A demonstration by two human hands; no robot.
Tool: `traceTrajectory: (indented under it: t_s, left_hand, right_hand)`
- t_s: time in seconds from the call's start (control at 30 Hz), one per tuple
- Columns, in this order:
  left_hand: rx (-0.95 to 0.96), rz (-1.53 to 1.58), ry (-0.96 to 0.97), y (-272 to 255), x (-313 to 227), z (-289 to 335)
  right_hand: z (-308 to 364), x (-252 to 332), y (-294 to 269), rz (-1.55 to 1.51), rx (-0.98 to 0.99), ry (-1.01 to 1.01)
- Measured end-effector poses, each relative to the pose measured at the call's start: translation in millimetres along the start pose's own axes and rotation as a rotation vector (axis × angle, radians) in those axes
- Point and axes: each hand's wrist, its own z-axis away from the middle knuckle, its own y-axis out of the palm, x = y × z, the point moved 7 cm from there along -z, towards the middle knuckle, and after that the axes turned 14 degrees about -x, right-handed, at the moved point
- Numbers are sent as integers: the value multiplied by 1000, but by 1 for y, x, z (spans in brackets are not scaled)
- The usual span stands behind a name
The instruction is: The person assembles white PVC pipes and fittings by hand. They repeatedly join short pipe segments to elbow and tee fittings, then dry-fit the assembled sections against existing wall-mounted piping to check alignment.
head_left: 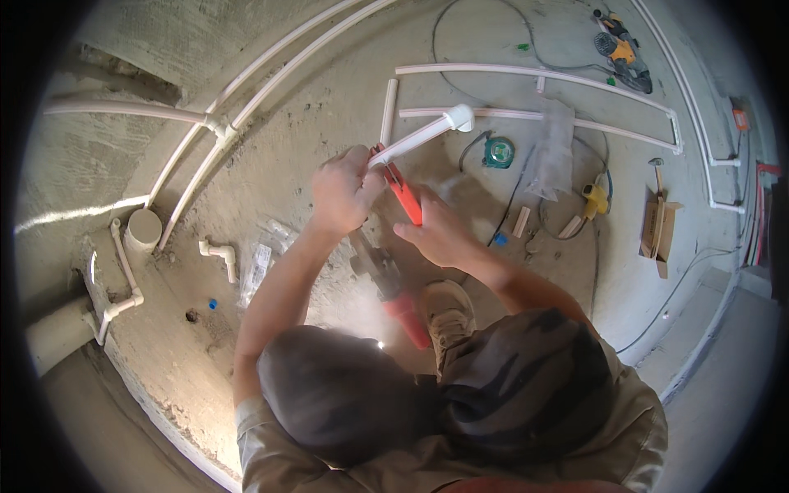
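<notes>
My left hand (343, 191) is closed round the near end of a short white plastic pipe (419, 140). A white elbow fitting (463, 117) caps the pipe's far end, which points away to the right. My right hand (438, 234) grips the red handle of a pipe cutter (404, 195). The cutter's head meets the pipe just beside my left fingers; whether its blade touches the pipe is hidden. Under my forearms a tool with a grey metal head and red handle (405, 319) lies on the floor, partly blurred, near my shoe (448, 312).
Joined white pipes (493, 71) lie on the floor ahead, with a green tape measure (498, 152) and clear plastic bag (552, 148). To the right are a yellow tool (593, 200) and open cardboard box (658, 234). A pipe stub (143, 230) rises at left.
</notes>
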Motion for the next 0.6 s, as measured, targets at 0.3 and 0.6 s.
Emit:
traceTrajectory:
  t_s: [0.3,0.6]
  left_hand:
    - [3,-54,26,11,16,0]
    - [12,-3,-15,23,35,-5]
  right_hand:
    - [-9,-3,7,48,-30,-15]
    - [-18,-11,15,9,-54,11]
